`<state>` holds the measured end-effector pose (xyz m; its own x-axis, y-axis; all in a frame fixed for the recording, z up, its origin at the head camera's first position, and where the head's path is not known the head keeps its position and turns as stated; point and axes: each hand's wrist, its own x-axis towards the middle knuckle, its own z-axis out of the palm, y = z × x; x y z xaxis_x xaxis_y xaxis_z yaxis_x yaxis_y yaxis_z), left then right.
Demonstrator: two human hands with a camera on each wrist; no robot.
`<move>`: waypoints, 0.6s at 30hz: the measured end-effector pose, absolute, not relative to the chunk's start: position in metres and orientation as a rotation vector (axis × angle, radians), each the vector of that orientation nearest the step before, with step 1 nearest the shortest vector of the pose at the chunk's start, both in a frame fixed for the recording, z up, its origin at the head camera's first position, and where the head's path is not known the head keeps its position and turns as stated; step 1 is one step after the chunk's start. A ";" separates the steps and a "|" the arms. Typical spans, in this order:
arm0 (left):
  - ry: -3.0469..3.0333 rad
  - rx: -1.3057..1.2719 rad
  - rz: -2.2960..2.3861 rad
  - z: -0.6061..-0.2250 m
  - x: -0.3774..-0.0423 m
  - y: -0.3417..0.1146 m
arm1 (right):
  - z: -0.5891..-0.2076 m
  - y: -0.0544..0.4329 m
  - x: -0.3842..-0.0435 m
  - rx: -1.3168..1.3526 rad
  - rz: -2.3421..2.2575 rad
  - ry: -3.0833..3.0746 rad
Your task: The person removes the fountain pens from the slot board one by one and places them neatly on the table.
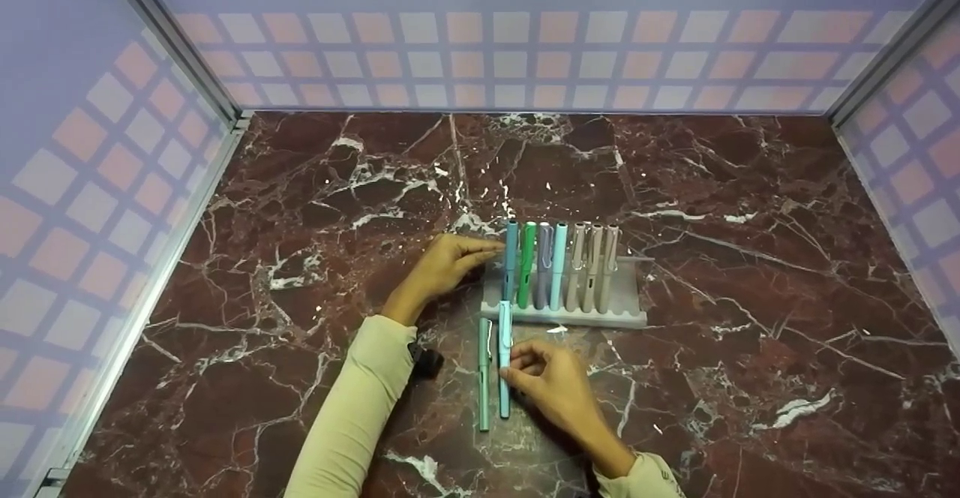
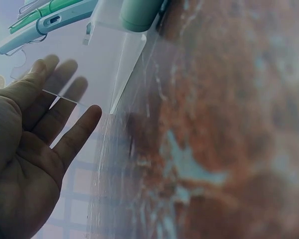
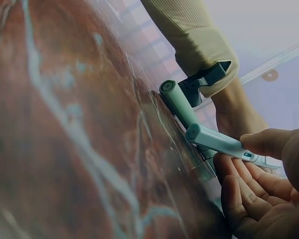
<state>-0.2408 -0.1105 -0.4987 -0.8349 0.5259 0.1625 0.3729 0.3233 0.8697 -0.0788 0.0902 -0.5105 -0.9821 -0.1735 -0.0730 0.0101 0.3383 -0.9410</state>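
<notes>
In the head view my right hand (image 1: 559,382) pinches a light blue pen (image 1: 505,400) between thumb and fingers, its clip end overlapping the front edge of a clear pen stand (image 1: 626,284). The right wrist view shows the thumb on top of this pen (image 3: 217,142) and fingers beneath. Beside it on the left lies a sage green pen (image 1: 484,385), with its clip toward the stand. My left hand (image 1: 442,262) holds the stand's left edge; in the left wrist view its fingers show through the clear panel (image 2: 97,64).
In the stand lean a teal-blue pen (image 1: 511,258), a green pen (image 1: 527,269), a purple-grey pen (image 1: 544,273), another light blue pen (image 1: 558,265) and several taupe pens (image 1: 592,273). Tiled panels (image 1: 517,55) border the marbled table (image 1: 750,393) at the back and sides.
</notes>
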 end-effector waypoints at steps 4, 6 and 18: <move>2.417 0.837 1.548 -0.500 -0.241 -0.110 | -0.510 0.091 -0.077 -0.157 -1.725 2.436; 2.409 0.839 1.556 -0.500 -0.241 -0.109 | -0.509 0.091 -0.077 -0.146 -1.712 2.436; 2.401 0.839 1.567 -0.501 -0.242 -0.110 | -0.506 0.088 -0.074 -0.108 -1.606 2.475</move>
<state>-0.2422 -0.1102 -0.5010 -0.8313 0.5292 0.1700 0.3686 0.2959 0.8812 -0.0735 0.0880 -0.5057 -0.9796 -0.1631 -0.1177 0.0411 0.4109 -0.9108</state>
